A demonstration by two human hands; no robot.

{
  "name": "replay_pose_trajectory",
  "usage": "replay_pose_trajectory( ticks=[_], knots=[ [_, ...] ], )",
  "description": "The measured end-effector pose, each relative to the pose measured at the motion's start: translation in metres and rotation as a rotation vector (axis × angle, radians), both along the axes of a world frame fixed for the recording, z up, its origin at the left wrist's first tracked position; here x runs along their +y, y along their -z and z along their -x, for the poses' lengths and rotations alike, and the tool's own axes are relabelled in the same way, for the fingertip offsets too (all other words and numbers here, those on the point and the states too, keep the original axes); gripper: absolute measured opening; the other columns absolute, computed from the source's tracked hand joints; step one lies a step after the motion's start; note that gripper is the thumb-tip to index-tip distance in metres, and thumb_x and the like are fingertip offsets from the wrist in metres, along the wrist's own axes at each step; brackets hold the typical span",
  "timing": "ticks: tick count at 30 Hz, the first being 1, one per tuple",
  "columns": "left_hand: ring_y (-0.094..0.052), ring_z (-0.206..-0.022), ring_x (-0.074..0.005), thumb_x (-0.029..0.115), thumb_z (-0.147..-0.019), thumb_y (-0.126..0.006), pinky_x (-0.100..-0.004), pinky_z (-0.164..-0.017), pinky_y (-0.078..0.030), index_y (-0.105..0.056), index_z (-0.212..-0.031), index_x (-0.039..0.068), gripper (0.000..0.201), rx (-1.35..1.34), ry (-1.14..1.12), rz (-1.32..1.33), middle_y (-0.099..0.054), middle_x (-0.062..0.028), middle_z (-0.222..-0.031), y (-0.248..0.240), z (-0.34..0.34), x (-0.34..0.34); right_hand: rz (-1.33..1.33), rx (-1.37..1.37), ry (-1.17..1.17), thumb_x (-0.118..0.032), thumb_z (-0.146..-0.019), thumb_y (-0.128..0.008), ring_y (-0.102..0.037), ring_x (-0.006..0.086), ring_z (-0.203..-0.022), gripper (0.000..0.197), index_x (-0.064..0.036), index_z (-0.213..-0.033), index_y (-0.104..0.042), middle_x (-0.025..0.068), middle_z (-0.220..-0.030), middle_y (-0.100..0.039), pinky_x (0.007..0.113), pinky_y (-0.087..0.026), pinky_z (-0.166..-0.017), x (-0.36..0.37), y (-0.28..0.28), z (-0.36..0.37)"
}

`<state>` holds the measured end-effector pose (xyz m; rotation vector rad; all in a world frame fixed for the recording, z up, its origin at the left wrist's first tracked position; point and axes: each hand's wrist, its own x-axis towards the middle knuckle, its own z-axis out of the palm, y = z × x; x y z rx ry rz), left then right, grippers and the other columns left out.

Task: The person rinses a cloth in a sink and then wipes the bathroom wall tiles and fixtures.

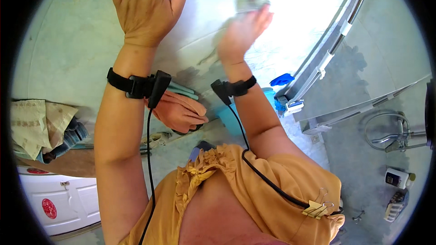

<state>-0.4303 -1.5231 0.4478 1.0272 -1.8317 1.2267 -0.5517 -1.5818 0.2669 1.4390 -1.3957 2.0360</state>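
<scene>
My left hand [147, 7] lies flat against the pale tiled wall [77, 31], its thumb spread out and nothing held in it. Further right, my right hand [240, 34] is smeared by motion. Its fingers are pressed over a small greenish-white cleaning pad [251, 2] at the brightly lit part of the wall; the blur hides its exact kind. Both wrists wear black straps with cabled devices.
Pink cloths [179, 111] hang below my left wrist. A light-blue basin [231, 120] sits under my right forearm. On the right are a metal-framed panel [336, 47], a hand shower [393, 134] and bottles [397, 178]. A white cabinet [68, 199] stands lower left, below draped fabrics [41, 127].
</scene>
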Motion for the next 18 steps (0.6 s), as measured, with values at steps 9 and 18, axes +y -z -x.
replay_pose_trajectory(
  ticks=[9,18],
  knots=[
    [-0.027,-0.146,-0.0354,0.026,-0.086,-0.062,-0.051,-0.118,-0.014,-0.042,-0.144,0.004,0.065,0.406,0.608,-0.148,-0.035,-0.0181,-0.154,0.009,0.009,-0.018,0.266,0.928,-0.628,-0.018,-0.085,-0.057,-0.041,0.0271,-0.131,0.035,-0.0215,-0.118,-0.069,-0.0044,-0.14,-0.053,0.043,-0.04,-0.1,0.043,0.062,-0.045],
    [-0.027,-0.146,-0.0339,0.028,-0.086,-0.063,-0.0515,-0.118,-0.014,-0.041,-0.146,0.007,0.067,0.361,0.304,-0.318,-0.034,-0.0161,-0.155,-0.002,0.004,0.001,-0.121,1.52,-1.089,-0.022,-0.102,-0.035,-0.029,0.0165,-0.145,0.045,-0.0191,-0.146,-0.044,-0.0017,-0.158,-0.033,0.033,-0.018,-0.122,-0.016,0.149,0.073]
  ],
)
